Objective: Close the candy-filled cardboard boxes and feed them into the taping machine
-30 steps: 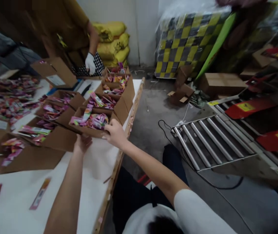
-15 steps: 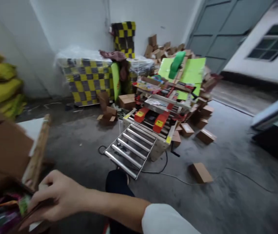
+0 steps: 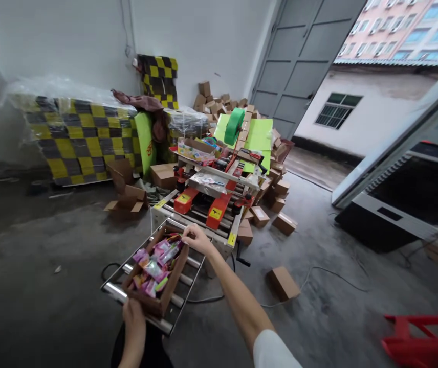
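An open cardboard box filled with small colourful plastic packets sits on the roller conveyor in front of me. At the box's far right corner, my right hand pinches the cardboard rim. My left hand is at the near end of the same box, gripping it low, with its fingertips partly hidden. Just beyond the rollers stands a carton sealing machine with orange-red guides and a green tape roll on top.
Small closed cartons lie around the machine, one carton on the floor beside a cable. An opened carton is to the left. Yellow-and-black wrapped stacks line the wall. A red plastic stool is at lower right.
My view has swung right. The box, gripped by my right hand at lower left earlier, now rests on the rollers, and my left hand has come into view at its near end.
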Tool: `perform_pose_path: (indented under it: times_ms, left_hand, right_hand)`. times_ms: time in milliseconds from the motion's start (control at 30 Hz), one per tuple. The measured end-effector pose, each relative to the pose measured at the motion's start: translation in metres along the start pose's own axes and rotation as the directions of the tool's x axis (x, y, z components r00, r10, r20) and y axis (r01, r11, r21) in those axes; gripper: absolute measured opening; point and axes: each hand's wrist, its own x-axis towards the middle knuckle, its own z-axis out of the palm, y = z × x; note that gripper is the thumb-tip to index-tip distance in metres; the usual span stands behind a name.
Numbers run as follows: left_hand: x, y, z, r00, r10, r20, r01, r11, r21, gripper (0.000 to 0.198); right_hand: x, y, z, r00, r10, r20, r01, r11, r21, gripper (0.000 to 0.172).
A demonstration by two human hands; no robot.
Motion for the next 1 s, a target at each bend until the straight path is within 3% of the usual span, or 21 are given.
perform_pose_path:
  times_ms: [100, 167, 267, 333, 367, 433, 500, 600, 667, 800, 900, 1000]
  left_hand:
    - [0.022, 0.002, -0.005, 0.994, -0.041, 0.106, 0.044, 0.998, -0.033, 0.082]
    - [0.036, 0.015, -0.017, 0.984, -0.038, 0.173, 0.045, 0.998, -0.038, 0.079]
    - [0.044, 0.04, -0.026, 0.966, 0.014, 0.257, -0.005, 0.999, -0.036, 0.074]
    - [0.041, 0.053, -0.021, 0.959, 0.064, 0.275, -0.054, 0.998, -0.044, 0.07]
    - [0.038, 0.057, -0.016, 0.96, 0.089, 0.265, -0.078, 0.996, -0.052, 0.067]
    - [0.034, 0.059, -0.005, 0.955, 0.161, 0.248, -0.146, 0.986, -0.077, 0.055]
    - [0.032, 0.052, 0.006, 0.946, 0.201, 0.256, -0.178, 0.978, -0.108, 0.047]
    - [0.025, 0.039, 0.015, 0.934, 0.292, 0.207, -0.259, 0.95, -0.174, 0.049]
    - [0.014, 0.034, 0.017, 0.922, 0.344, 0.179, -0.309, 0.931, -0.196, 0.054]
    - [-0.01, 0.027, 0.016, 0.921, 0.358, 0.155, -0.336, 0.929, -0.152, 0.057]
    - [-0.016, 0.024, 0.014, 0.909, 0.385, 0.158, -0.367, 0.921, -0.135, 0.06]
    - [-0.016, 0.025, 0.016, 0.91, 0.379, 0.17, -0.353, 0.921, -0.168, 0.062]
  right_hand:
    - [0.009, 0.007, -0.015, 0.998, -0.018, 0.06, 0.022, 0.998, -0.061, 0.037]
    - [0.016, 0.004, -0.017, 0.975, -0.048, 0.217, 0.082, 0.986, -0.149, 0.039]
    - [0.028, -0.008, -0.018, 0.844, -0.042, 0.535, 0.202, 0.948, -0.245, 0.023]
    - [0.033, -0.013, -0.022, 0.774, -0.007, 0.633, 0.224, 0.938, -0.264, 0.025]
    - [0.034, -0.014, -0.024, 0.767, 0.01, 0.642, 0.213, 0.939, -0.269, 0.026]
    - [0.034, -0.008, -0.026, 0.779, 0.035, 0.626, 0.166, 0.951, -0.261, 0.027]
    - [0.031, 0.004, -0.021, 0.829, 0.058, 0.557, 0.114, 0.956, -0.269, 0.027]
    - [0.025, 0.019, 0.005, 0.935, 0.079, 0.346, 0.046, 0.939, -0.341, 0.034]
    - [0.022, 0.022, 0.028, 0.98, 0.073, 0.186, 0.007, 0.917, -0.398, 0.045]
    - [0.014, 0.012, 0.067, 0.999, 0.041, -0.015, -0.043, 0.886, -0.461, 0.05]
    - [-0.011, -0.005, 0.085, 0.988, 0.01, -0.153, -0.082, 0.879, -0.47, 0.056]
    - [-0.05, -0.025, 0.101, 0.992, -0.063, -0.111, -0.002, 0.864, -0.503, 0.061]
